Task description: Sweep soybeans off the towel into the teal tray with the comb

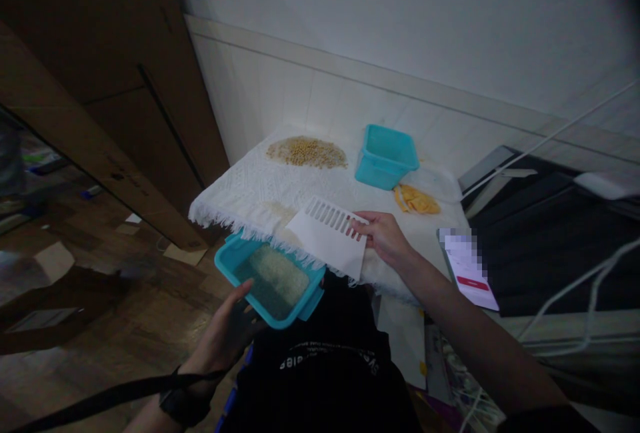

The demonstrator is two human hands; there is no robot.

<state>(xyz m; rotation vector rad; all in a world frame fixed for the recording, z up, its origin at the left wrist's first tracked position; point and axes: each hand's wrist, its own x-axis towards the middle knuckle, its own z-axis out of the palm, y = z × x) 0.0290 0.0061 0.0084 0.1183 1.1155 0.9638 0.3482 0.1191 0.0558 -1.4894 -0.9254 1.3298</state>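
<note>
My left hand (233, 323) grips the near left side of a teal plastic tub (285, 319), thumb over the rim. Pale grains that look like rice (280, 273) lie inside it. The tub hangs just below the fringed edge of a white tablecloth (240, 183). In my right hand (385, 236) is a flat white slotted plate (327, 239), pinched at its right side. It lies low over the cloth edge beside the tub, with a few pale grains scattered left of it. My fingers partly cover its slots.
A heap of yellowish beans (310, 151) spreads on the cloth toward the wall. A second teal tub (387, 156) stands right of it, with a crumpled yellow cloth (417, 199) in front. A lit phone (470, 273) lies at right, near white cables (550, 133). Cardboard boxes (115, 99) stand left.
</note>
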